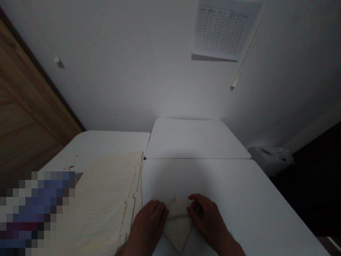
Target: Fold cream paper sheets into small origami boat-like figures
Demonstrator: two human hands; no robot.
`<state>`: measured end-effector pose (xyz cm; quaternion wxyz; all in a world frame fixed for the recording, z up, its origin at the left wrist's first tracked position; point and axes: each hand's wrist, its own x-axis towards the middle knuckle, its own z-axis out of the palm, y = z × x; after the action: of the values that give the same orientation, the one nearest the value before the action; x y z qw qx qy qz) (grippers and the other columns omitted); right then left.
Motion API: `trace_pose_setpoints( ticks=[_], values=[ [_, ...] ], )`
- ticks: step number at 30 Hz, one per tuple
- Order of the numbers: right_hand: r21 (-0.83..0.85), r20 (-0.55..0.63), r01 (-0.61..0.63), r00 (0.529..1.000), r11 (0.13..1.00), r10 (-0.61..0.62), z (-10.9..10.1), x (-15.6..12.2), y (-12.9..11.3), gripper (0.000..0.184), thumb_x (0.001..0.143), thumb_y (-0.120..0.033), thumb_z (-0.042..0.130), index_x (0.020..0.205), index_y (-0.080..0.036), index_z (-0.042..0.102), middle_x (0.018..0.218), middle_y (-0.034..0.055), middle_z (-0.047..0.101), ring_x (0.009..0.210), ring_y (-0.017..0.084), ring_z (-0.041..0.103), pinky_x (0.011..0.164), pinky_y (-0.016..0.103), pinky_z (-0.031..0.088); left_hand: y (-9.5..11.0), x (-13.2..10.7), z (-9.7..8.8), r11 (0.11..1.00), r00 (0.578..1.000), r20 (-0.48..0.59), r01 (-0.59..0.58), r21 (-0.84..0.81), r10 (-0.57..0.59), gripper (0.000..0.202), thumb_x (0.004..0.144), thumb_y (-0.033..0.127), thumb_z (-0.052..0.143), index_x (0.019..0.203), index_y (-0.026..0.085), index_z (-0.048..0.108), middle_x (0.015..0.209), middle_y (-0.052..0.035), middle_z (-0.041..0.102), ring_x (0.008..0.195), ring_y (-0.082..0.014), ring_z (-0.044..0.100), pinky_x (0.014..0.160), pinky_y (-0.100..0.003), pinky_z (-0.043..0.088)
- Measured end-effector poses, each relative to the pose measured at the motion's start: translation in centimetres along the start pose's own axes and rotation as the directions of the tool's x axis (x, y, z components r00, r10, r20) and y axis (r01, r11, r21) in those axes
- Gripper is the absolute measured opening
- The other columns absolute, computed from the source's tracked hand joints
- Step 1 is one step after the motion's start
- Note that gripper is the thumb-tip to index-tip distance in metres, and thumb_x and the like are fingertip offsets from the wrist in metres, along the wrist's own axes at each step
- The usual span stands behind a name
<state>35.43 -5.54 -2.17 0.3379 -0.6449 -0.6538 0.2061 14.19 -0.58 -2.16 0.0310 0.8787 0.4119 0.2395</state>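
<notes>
**Both hands on a folded cloth at the near table edge**

From my remote seat I see the left hand (149, 222) lying palm down with its fingers spread loosely, gripping nothing and pressing the left side of a small folded cloth (178, 229). The right hand (209, 217) rests on the cloth's right side with its fingers curled under; I cannot tell whether it pinches the fabric. The cloth lies on the white table (226, 185), between the two hands, folded to a point that faces me. Just left of the left hand sits a stack of cream cloths (109, 199). A second white table (194, 138) butts against the far edge, and a printed chart (221, 32) hangs on the wall above.
</notes>
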Motion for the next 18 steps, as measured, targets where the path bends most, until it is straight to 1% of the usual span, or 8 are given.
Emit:
trace_pose_setpoints(
  ticks=[6,12,15,18],
  values=[
    [-0.068,0.002,0.012,1.0,0.998,-0.012,-0.04,0.09,-0.2,0.019,0.083,-0.019,0.057,0.102,-0.021,0.059,0.074,0.0007,0.062,0.069,0.017,0.06,0.068,0.031,0.047,0.15,0.04,0.6,0.997,1.0,-0.013,-0.005,0.075,0.006,0.029,0.093,0.014,0.032,0.075,0.019,0.054,0.069,-0.003,0.062,0.065,-0.0202,0.062,0.062,-0.032,0.05],
    [-0.096,-0.023,0.034,0.999,0.995,-0.036,0.03,-0.15,-0.34,0.015,0.086,-0.022,0.055,0.1,-0.02,0.061,0.078,0.003,0.064,0.072,0.018,0.061,0.068,0.031,0.048,0.11,-0.27,0.48,0.994,0.999,-0.021,-0.038,0.102,0.04,0.028,0.092,0.011,0.032,0.077,0.019,0.053,0.07,-0.0031,0.059,0.065,-0.0201,0.06,0.062,-0.033,0.05],
    [-0.1,-0.039,0.063,0.997,0.993,-0.067,0.06,-0.22,-0.22,0.015,0.086,-0.023,0.054,0.098,-0.02,0.061,0.079,0.0039,0.064,0.073,0.018,0.062,0.068,0.03,0.049,0.16,-0.45,0.38,0.993,0.998,-0.021,-0.052,0.102,0.054,0.026,0.091,0.009,0.033,0.077,0.019,0.054,0.071,-0.0039,0.059,0.067,-0.0214,0.06,0.064,-0.035,0.052],
    [-0.094,-0.042,0.081,0.995,0.992,-0.085,0.07,-0.22,-0.06,0.015,0.087,-0.025,0.054,0.099,-0.019,0.061,0.077,0.0038,0.064,0.07,0.017,0.061,0.067,0.03,0.049,-0.03,-0.88,0.61,0.988,0.996,-0.021,-0.081,0.13,0.085,0.025,0.087,0.005,0.036,0.079,0.018,0.056,0.074,-0.0049,0.061,0.071,-0.0222,0.061,0.069,-0.038,0.054]
  ],
)
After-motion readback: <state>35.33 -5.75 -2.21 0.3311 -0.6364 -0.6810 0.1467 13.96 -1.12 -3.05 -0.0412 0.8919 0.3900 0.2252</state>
